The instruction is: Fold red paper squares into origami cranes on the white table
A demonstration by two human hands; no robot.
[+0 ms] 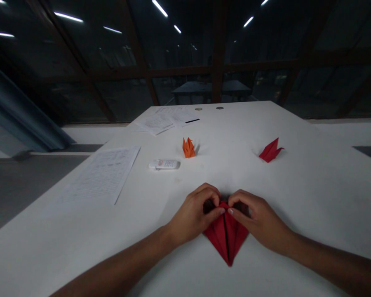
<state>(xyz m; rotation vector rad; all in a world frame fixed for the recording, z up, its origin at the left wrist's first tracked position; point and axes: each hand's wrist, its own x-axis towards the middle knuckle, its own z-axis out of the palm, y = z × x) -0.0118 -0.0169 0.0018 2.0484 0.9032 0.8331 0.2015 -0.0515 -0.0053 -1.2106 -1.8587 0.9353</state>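
A folded red paper [227, 237] lies on the white table [312, 177] near its front, with a long point toward me and a dark slit down its middle. My left hand [198, 212] pinches its far end from the left, thumb and fingertips closed on it. From the right, my right hand [258, 218] pinches the same far end, its thumb beside the left thumb. Both palms cover the paper's upper side corners. Beyond the hands stand an orange folded paper figure [188, 148] and, farther right, a red folded paper bird [270, 151].
A white remote [164, 164] lies left of the orange figure. Written sheets [102, 175] cover the left side, with more papers [159, 122] and a black strip [192, 121] farther back. Two small round discs sit at the far edge, before dark windows.
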